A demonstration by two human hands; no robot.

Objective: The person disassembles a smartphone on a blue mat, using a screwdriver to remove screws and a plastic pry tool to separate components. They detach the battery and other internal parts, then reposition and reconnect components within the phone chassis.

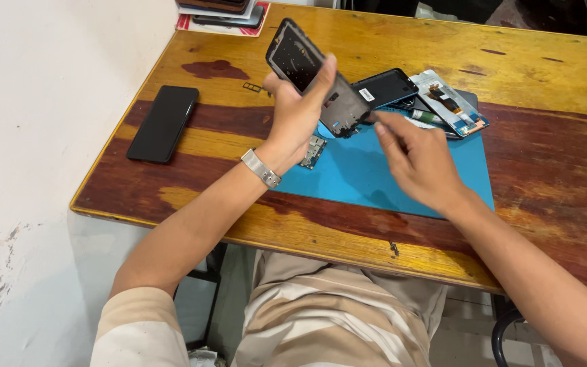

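My left hand [298, 115] holds a black phone frame [314, 75] tilted up above the blue work mat [375, 177], a metal watch on its wrist. My right hand [412, 160] hovers just right of the frame's lower end, its fingers pinched near that end; whether they hold something small is unclear. A small circuit board [313, 151] lies on the mat under my left hand. Behind the hands lie a black back cover [385, 86] and an opened phone panel [451, 102] with flex cables.
A black phone [163, 123] lies face down at the table's left, with a small tray part [252, 87] nearby. Stacked phones on a red-edged sheet [222, 17] sit at the far left corner. The wooden table [545, 143] borders a white wall on the left.
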